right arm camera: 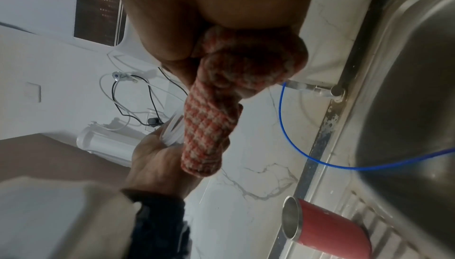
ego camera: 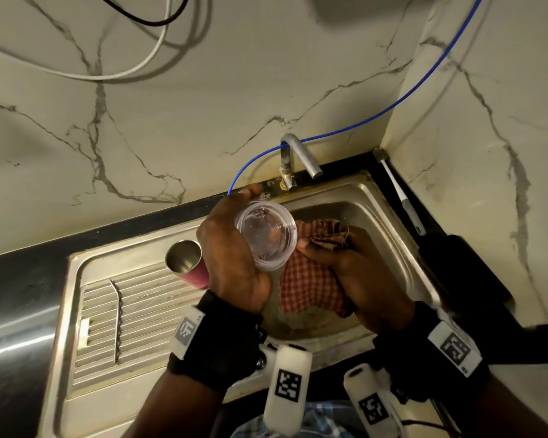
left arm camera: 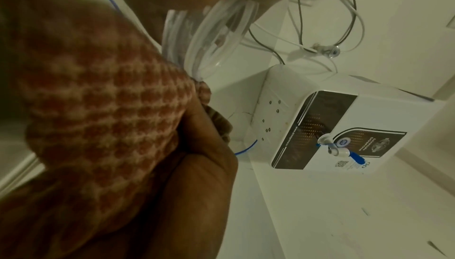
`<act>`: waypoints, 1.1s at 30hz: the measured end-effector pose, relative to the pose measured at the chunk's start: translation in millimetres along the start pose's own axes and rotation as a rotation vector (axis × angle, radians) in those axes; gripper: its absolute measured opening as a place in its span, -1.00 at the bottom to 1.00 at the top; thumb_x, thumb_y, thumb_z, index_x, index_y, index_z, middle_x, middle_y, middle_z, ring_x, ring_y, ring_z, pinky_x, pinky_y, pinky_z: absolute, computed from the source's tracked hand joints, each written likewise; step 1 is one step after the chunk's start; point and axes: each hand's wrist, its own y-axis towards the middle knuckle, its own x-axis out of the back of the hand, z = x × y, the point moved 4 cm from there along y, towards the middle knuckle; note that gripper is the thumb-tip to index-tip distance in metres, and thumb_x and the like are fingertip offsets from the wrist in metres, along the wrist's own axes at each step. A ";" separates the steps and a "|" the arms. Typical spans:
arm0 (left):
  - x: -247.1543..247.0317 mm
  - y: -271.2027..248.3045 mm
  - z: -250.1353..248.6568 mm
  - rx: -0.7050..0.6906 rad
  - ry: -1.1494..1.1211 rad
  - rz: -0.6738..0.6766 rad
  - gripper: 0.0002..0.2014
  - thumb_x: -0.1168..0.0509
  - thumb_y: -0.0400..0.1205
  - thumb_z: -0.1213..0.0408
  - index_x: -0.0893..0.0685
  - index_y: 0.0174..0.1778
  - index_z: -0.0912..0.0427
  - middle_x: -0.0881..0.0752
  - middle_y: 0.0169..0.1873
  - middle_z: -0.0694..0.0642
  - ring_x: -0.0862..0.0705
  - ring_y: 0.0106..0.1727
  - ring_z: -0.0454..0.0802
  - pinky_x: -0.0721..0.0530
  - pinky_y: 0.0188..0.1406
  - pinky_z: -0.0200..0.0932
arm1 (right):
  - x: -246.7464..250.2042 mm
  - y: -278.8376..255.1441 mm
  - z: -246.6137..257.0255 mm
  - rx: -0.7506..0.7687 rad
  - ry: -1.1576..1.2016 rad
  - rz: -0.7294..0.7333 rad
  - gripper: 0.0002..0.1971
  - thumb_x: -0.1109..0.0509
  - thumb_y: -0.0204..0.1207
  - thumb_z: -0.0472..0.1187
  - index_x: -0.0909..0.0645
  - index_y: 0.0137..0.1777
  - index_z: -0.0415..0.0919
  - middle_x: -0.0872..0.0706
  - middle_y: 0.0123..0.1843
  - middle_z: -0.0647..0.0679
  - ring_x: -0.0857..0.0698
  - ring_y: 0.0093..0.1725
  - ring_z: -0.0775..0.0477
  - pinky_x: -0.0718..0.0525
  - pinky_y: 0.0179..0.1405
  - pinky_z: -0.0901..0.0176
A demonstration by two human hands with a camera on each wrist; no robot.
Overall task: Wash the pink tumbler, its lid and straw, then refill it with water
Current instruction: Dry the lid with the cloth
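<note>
The clear lid (ego camera: 265, 236) is being gripped in the curled fingers of the left hand (ego camera: 231, 257) above the sink (ego camera: 389, 216). A red checked cloth (ego camera: 307, 279) is being clutched by the right hand (ego camera: 358, 273), its fingers closed round the bunched fabric, which is being pressed against the lid's edge. The pink tumbler (ego camera: 187, 260) is being left upright and open on the ribbed drainboard (ego camera: 102, 311), with the straw (ego camera: 118, 320) lying well apart from it.

Obstacles: tap (ego camera: 301, 159) at 12 o'clock over sink basin (ego camera: 389, 235); tumbler (ego camera: 189, 263), straw (ego camera: 118, 320) occupy drainboard (ego camera: 146, 368), 9 o'clock.
</note>
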 end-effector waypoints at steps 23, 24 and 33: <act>1.0 -0.7 7.3 -0.027 -0.146 0.057 -0.67 -0.51 0.43 0.10 -0.74 0.01 0.22 -0.69 0.07 0.24 -0.66 0.14 0.21 -0.62 0.18 0.18 | -4.2 6.4 1.4 0.029 0.215 0.024 -0.71 -0.49 0.54 -0.37 -0.74 0.25 -0.41 -0.86 0.14 -0.32 -0.85 0.15 -0.36 -0.82 0.15 -0.19; 0.6 -2.7 9.1 -0.028 -0.156 0.066 -0.70 -0.48 0.47 0.11 -0.74 0.01 0.22 -0.69 0.06 0.24 -0.65 0.13 0.21 -0.62 0.17 0.18 | -3.1 6.9 3.8 0.037 0.205 0.025 -0.73 -0.46 0.58 -0.38 -0.75 0.26 -0.36 -0.86 0.16 -0.30 -0.85 0.18 -0.34 -0.80 0.20 -0.24; 4.2 -4.1 8.1 -0.062 -0.208 -0.032 -0.82 -0.41 0.61 0.16 -0.78 -0.06 0.20 -0.77 -0.04 0.18 -0.74 0.03 0.14 -0.72 0.08 0.06 | -11.9 -7.0 -4.6 0.022 0.108 0.059 -0.82 -0.49 0.56 -0.41 -0.73 0.13 -0.44 -0.85 0.05 -0.35 -0.85 0.10 -0.36 -0.84 0.10 -0.10</act>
